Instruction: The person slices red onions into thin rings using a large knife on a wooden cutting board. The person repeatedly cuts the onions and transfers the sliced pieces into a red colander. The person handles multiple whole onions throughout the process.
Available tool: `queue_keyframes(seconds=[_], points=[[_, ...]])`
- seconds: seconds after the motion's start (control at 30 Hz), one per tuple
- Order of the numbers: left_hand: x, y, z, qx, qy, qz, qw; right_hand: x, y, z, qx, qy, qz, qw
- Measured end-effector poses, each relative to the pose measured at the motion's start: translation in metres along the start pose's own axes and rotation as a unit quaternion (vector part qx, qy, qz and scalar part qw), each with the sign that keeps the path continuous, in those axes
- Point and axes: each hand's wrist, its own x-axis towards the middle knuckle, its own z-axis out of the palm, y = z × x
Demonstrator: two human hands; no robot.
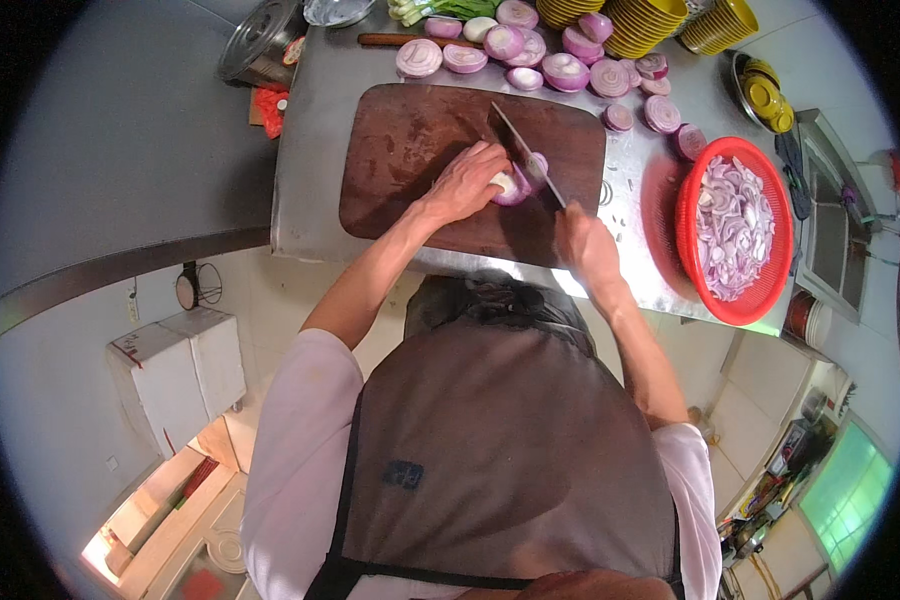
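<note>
A dark wooden cutting board lies on the steel table in front of me. On its right half my left hand presses a peeled red onion half against the wood, fingers bent over it. My right hand, slightly blurred, grips the handle of a cleaver. The blade stands on edge at the onion's right side, its far end pointing away from me. A bit of purple onion shows just beyond the blade. Part of the onion is hidden by my fingers and the blade.
Many onion halves lie behind the board, near a wooden stick and green vegetables. A red plastic basket of sliced onion stands at the right edge. Yellow bowls are stacked at the back; a metal pot sits left.
</note>
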Motion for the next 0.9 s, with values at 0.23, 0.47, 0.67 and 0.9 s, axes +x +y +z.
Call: queue_keyframes(seconds=[0.23,0.47,0.67,0.9], points=[[-0.007,0.003,0.002,-0.018,0.042,-0.01,0.999,0.009,-0.01,-0.014,-0.019,-0.004,-0.008,1.0],[-0.013,0.002,0.003,-0.023,0.045,-0.023,0.998,0.013,-0.009,-0.013,-0.037,-0.03,-0.022,0.999],[-0.01,-0.001,0.005,-0.039,0.056,-0.01,0.998,0.012,0.001,0.017,-0.011,-0.001,-0.013,1.0],[-0.015,0.003,0.011,-0.035,0.073,-0.019,0.997,0.003,0.008,0.041,-0.01,-0.002,0.009,1.0]])
